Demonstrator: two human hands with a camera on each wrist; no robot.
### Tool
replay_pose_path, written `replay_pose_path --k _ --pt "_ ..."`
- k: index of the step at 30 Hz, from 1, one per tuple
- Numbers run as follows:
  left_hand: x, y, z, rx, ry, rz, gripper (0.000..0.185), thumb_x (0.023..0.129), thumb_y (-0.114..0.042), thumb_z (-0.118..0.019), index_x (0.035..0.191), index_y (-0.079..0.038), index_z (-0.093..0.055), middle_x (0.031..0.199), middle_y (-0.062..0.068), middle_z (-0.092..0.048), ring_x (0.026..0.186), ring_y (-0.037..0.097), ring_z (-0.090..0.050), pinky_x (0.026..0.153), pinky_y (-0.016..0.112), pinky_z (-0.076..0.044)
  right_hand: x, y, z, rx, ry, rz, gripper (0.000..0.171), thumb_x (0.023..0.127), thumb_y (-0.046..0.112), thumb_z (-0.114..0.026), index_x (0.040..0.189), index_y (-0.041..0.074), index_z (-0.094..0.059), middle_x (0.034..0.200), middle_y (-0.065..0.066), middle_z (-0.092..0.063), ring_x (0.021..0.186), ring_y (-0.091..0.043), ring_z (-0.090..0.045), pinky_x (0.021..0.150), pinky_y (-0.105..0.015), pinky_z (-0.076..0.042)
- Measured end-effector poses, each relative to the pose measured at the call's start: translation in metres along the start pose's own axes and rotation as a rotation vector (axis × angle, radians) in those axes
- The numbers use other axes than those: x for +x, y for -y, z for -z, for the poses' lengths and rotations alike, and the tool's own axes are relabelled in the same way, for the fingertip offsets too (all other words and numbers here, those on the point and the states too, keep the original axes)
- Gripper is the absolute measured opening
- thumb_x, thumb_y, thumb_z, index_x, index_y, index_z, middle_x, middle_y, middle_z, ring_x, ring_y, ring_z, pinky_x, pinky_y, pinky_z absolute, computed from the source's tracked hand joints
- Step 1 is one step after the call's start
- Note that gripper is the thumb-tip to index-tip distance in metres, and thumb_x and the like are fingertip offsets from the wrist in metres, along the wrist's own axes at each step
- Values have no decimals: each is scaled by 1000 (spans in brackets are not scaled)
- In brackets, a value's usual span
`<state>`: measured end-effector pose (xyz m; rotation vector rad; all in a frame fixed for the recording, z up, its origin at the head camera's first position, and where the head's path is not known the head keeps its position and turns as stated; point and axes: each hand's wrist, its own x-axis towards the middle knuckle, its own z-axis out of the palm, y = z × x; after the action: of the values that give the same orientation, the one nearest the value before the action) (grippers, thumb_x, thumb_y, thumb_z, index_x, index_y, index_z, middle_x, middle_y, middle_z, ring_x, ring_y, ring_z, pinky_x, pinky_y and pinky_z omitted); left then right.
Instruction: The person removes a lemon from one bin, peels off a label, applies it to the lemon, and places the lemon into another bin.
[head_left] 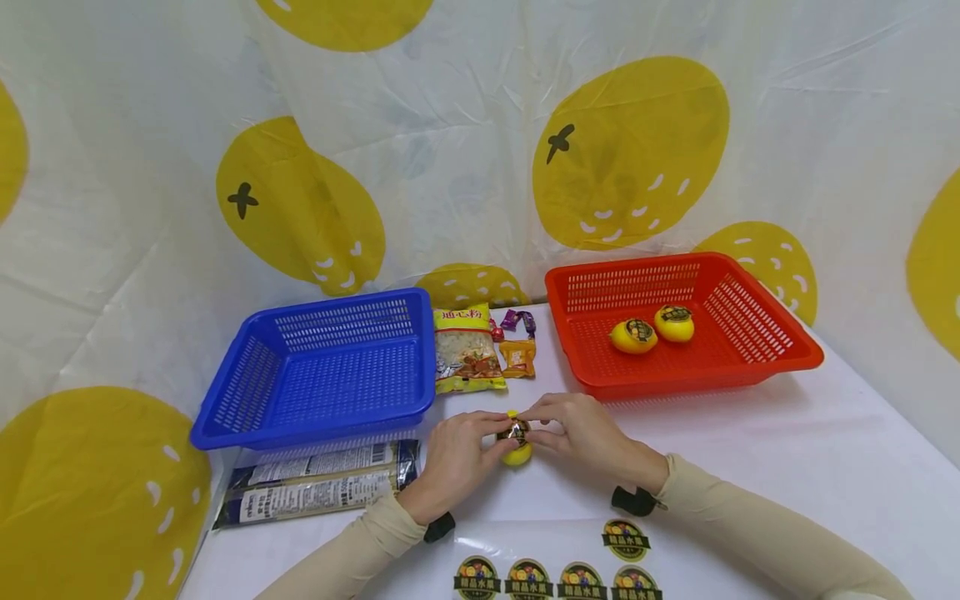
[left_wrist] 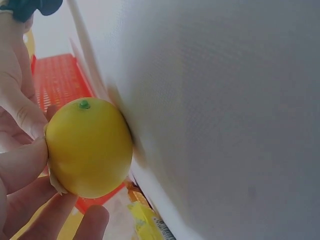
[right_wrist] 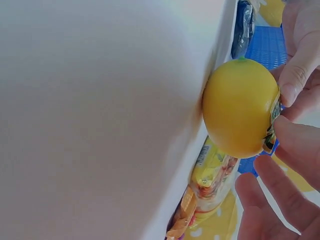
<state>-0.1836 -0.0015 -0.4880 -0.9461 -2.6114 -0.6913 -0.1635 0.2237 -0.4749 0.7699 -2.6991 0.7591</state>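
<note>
Hands met over a yellow lemon (head_left: 517,451) resting on the white table (head_left: 787,467), between the blue basket (head_left: 322,367) and the red basket (head_left: 678,321). My left hand (head_left: 457,462) and right hand (head_left: 588,437) both pinched the fruit, fingertips pressing a dark round sticker (head_left: 515,431) onto its top. Two labelled lemons (head_left: 652,329) lay in the red basket; a sticker sheet (head_left: 558,567) sat nearest me.

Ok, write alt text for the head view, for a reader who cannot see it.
Both hands, left hand and right hand, pinch a yellow lemon bearing a sticker on a white table. Behind sit an empty blue basket and a red basket holding two labelled lemons; a sticker sheet lies nearest the camera.
</note>
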Motion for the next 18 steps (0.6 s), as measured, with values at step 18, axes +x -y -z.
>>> replay_pose_path --k 18 --pt "4 15 3 -305 79 99 21 91 -25 -78 112 -19 -81 115 -5 -78 108 13 -74 76 26 -58 6 -7 -5 103 31 -50 26 86 23 -83 111 16 -81 106 4 -79 99 -14 -73 87 -37 -59"
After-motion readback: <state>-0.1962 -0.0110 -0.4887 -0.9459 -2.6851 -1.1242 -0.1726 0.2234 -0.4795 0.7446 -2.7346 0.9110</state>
